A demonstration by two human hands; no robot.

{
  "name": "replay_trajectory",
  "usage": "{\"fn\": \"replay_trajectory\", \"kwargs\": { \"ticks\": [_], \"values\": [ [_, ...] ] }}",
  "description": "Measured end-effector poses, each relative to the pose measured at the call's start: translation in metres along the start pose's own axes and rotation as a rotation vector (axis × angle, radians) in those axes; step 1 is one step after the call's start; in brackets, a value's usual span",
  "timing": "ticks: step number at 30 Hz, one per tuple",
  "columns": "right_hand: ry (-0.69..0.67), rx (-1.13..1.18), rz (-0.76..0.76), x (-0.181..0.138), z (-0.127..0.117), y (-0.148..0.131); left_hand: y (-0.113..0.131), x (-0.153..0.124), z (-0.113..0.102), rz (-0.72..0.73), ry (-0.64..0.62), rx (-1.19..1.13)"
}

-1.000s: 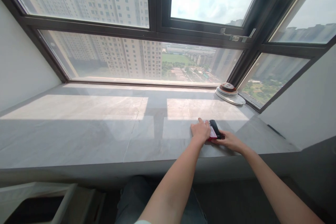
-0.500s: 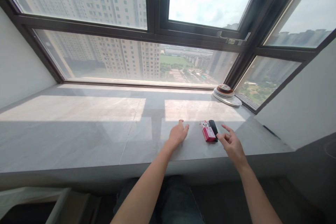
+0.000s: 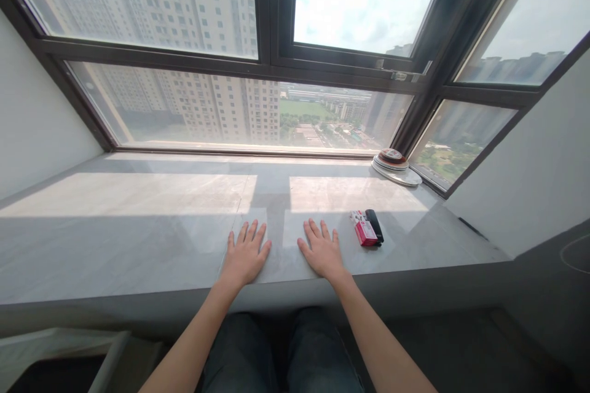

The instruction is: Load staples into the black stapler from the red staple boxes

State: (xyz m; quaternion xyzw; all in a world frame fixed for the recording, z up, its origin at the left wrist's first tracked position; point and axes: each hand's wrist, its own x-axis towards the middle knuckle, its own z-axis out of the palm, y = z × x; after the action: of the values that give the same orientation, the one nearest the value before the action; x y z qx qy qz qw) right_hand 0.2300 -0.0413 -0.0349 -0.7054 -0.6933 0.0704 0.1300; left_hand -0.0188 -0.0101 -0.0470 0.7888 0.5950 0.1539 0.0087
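My left hand (image 3: 245, 253) lies flat on the grey stone window ledge (image 3: 138, 239), palm down, fingers stretched out. Beside it my right hand (image 3: 321, 249) rests flat in the same way, holding nothing. A small red and white box (image 3: 364, 230) lies on the ledge just right of my right hand, not touching it. A slim black object (image 3: 375, 225) sits against the box's right side.
A stack of round plates (image 3: 396, 167) stands at the ledge's back right corner by the dark window frame (image 3: 271, 64). White walls close the ledge on both sides. My legs show below the ledge's front edge.
Both hands let go of the red box and black object, drew leftward and came down flat on the ledge. The box and black object stay where they were left.
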Motion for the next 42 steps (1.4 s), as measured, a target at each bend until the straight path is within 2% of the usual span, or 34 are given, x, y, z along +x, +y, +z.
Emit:
{"fn": "replay_trajectory", "kwargs": {
  "ticks": [22, 27, 34, 42],
  "values": [
    [0.023, -0.033, 0.000, -0.0071, -0.0021, -0.0057, 0.0018, 0.0019, -0.0018, -0.025, -0.004, -0.028],
    [0.040, -0.033, 0.003, -0.0063, -0.0004, -0.0065, 0.0001, 0.0016, -0.0032, 0.016, 0.030, -0.052],
    [0.037, -0.055, 0.015, -0.0056, -0.0016, -0.0095, -0.0002, 0.0019, -0.0052, 0.014, 0.015, 0.051],
    [0.044, -0.055, 0.014, -0.0061, -0.0031, -0.0105, -0.0019, 0.0023, -0.0030, 0.025, 0.046, 0.050]
  ]
}}
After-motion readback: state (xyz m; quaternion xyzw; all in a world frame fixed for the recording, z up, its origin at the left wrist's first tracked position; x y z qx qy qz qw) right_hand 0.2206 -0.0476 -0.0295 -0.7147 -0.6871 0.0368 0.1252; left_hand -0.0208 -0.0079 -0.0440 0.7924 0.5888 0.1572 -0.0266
